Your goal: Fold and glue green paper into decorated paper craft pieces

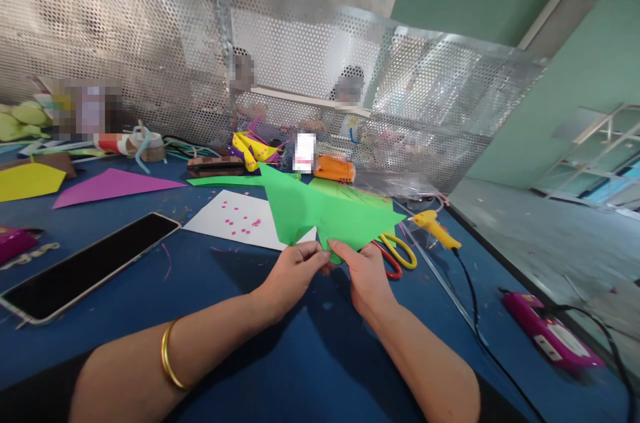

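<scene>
Centre of the frame, here's the green paper, folded and held up by its lower edge, its points spread left and right! It looks light, fairly stiff yet easily creased, so a gentle pinch low on the fold should suit best. Left hand: thumb and finger drawn narrow, nipping that bottom edge. Right hand: thumb pressed on the front, fingers tucked behind, largely hidden, scissors just beside.
</scene>
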The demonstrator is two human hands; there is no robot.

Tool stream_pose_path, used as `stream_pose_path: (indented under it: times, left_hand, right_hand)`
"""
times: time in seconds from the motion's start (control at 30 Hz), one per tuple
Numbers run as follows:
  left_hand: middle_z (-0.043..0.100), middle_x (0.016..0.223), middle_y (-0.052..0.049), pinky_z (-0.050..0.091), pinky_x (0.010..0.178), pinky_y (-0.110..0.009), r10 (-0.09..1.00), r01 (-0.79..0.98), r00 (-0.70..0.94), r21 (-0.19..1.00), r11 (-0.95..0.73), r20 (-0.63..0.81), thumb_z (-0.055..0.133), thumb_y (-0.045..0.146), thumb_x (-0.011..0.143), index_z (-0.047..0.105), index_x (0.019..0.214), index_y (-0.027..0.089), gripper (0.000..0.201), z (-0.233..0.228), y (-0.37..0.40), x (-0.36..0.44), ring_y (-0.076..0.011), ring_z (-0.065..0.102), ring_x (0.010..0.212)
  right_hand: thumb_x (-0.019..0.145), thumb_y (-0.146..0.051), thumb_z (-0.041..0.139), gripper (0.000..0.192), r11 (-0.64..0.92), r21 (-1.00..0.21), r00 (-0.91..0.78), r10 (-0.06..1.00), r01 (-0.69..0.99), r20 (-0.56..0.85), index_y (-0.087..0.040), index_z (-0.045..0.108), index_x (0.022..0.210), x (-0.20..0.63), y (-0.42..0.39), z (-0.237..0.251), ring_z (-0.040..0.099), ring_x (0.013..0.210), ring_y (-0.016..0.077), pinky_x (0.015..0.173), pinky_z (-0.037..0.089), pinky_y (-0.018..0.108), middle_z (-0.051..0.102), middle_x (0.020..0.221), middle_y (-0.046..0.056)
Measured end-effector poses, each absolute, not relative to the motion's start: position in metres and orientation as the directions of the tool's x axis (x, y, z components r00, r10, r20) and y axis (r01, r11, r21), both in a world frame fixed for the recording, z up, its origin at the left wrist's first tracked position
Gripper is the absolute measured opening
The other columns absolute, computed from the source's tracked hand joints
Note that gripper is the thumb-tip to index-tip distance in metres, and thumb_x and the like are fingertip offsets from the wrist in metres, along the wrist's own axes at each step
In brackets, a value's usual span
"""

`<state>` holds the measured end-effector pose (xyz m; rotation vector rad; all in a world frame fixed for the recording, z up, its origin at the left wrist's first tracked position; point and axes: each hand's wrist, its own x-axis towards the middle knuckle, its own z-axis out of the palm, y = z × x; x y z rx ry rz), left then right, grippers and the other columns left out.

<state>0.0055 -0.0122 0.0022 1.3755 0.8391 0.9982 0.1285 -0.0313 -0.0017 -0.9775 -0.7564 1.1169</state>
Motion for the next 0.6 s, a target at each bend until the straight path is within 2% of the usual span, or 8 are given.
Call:
stream_pose_path:
  times: [0.17, 0.3, 0.47, 0.6]
  left_hand:
    - [0.061, 0.061, -0.003, 0.044, 0.07, -0.031, 0.932, -0.084, 0.344, 0.992, -0.09, 0.114, 0.067, 0.05, 0.073, 0.063, 0.055, 0.021, 0.035, 0.0041, -0.0114, 0.0037, -0.0182, 0.054, 0.066]
    - [0.06, 0.061, -0.002, 0.043, 0.07, -0.031, 0.93, -0.085, 0.35, 0.992, -0.091, 0.115, 0.068, 0.05, 0.071, 0.064, 0.054, 0.021, 0.034, 0.0021, -0.0111, 0.0046, -0.0181, 0.053, 0.067]
    - [0.061, 0.06, -0.003, 0.044, 0.069, -0.031, 0.926, -0.106, 0.368, 0.993, -0.05, 0.086, 0.073, 0.05, 0.068, 0.067, 0.055, 0.02, 0.033, 0.002, -0.0112, 0.0055, -0.0184, 0.055, 0.065]
    - [0.056, 0.058, 0.0, 0.042, 0.065, -0.029, 0.957, -0.172, 0.283, 0.985, -0.017, 0.066, 0.077, 0.051, 0.067, 0.063, 0.055, 0.019, 0.037, 0.0038, -0.0115, 0.0054, -0.0155, 0.051, 0.063]
  right_hand:
    - [0.062, -0.047, 0.085, 0.045, 0.118, -0.907, 0.34, 0.94, -0.405, -0.029, -0.021, 0.051, 0.05, 0.1284, -0.0305, -0.0035, 0.042, 0.046, 0.01, 0.05, 0.038, 0.027, 0.046, 0.045, -0.007]
    - [0.059, -0.037, 0.087, 0.027, 0.125, -0.908, 0.25, 0.968, -0.399, 0.023, -0.018, 0.071, 0.069, 0.1272, -0.0314, -0.0028, 0.054, 0.057, 0.0136, 0.058, 0.045, 0.03, 0.067, 0.065, -0.001]
    - [0.062, -0.03, 0.083, 0.016, 0.168, -0.906, 0.287, 0.956, -0.387, 0.055, -0.019, 0.074, 0.07, 0.1275, -0.032, -0.0027, 0.057, 0.059, 0.0147, 0.061, 0.047, 0.03, 0.07, 0.067, 0.0]
    - [0.063, -0.029, 0.083, 0.016, 0.186, -0.903, 0.279, 0.957, -0.388, 0.078, -0.02, 0.077, 0.074, 0.1281, -0.0331, -0.0013, 0.065, 0.071, 0.0185, 0.073, 0.052, 0.034, 0.075, 0.077, 0.002]
